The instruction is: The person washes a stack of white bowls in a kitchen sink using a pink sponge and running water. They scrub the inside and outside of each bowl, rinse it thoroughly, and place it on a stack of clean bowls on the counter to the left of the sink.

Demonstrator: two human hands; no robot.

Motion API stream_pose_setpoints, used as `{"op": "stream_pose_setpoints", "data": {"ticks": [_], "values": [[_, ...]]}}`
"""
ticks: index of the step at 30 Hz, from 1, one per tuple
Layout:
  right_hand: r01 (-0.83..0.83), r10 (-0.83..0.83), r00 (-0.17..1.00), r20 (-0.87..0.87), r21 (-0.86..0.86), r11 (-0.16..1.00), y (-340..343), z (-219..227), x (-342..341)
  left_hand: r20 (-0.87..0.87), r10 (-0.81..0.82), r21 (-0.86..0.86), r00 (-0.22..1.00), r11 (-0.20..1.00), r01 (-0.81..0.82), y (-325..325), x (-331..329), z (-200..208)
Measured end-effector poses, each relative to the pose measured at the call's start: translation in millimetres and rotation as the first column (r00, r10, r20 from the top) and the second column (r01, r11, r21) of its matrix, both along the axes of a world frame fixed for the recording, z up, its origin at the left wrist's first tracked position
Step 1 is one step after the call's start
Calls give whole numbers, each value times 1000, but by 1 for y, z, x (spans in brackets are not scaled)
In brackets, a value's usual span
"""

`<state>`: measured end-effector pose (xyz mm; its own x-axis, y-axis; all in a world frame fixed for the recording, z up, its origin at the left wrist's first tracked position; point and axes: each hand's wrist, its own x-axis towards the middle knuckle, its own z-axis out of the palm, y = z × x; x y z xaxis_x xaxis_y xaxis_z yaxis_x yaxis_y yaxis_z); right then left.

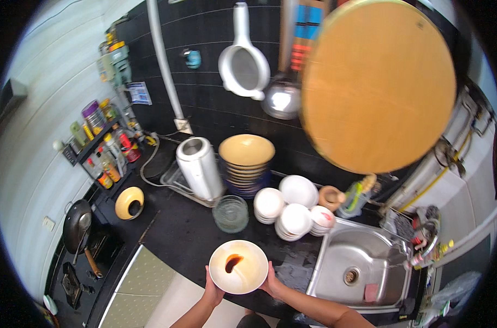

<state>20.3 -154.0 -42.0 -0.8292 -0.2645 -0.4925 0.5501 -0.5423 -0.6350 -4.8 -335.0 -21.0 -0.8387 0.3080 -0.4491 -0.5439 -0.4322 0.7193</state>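
Note:
Between my two hands is a cream bowl (248,276), held by its sides over the front edge of the black counter. A small pool of dark brown liquid lies in the bottom of it. My left hand (213,287) grips the left side, its fingers partly hidden under the bowl. On the opposite side my right hand (271,281) grips the bowl in the same way. Beyond it stand a stack of clear glass bowls (230,214) and several stacks of white bowls (295,220).
A steel sink (336,257) is at the right. Behind stand a white kettle (200,169) and a tall stack of yellow bowls (247,150). Leftward are a yellow bowl (126,197) with dark contents, a wok (76,218) on the stove and a bottle rack (98,139). A round board (379,87) leans behind.

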Motion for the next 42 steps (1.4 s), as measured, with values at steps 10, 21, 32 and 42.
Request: {"op": "stream_pose_setpoints", "data": {"ticks": [10,21,32,42], "values": [[385,-388,921,18,96,918,198,-6,164,-41,-347,128,937,928,350,220,88,0],[434,-478,867,137,262,862,325,-70,234,160,-502,217,850,858,466,370,141,-79],[484,-495,862,108,112,868,359,-172,192,248,-474,-32,845,868,496,411,101,-196],[519,-522,853,32,69,852,375,-225,165,159,-415,21,896,909,417,432,67,-253]]}}
